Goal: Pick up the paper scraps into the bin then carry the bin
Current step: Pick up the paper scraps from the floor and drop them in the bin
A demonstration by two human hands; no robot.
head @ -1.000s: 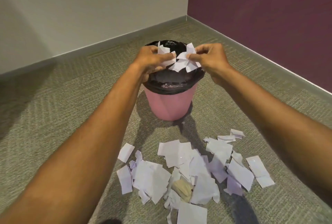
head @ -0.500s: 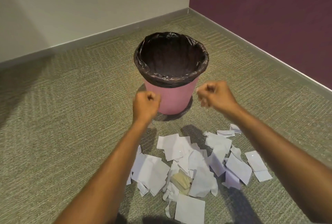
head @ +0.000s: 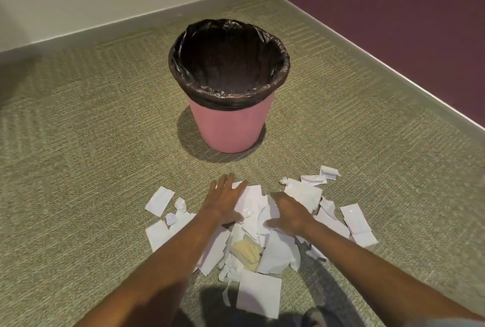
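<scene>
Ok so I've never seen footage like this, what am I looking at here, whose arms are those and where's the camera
There is no machine here. A person wears one camera on the head, looking forward and down, so the two bare arms are that person's own. The left hand and right hand rest open on a pile of white paper scraps on the carpet. Neither grips anything. Beyond stands a pink bin with a black liner.

The left hand [head: 223, 202] and right hand [head: 291, 211] have come down from the bin [head: 231, 127] and now rest flat on the paper scraps [head: 258, 292]. The handful they held is gone, probably into the dark liner [head: 228, 64].
</scene>
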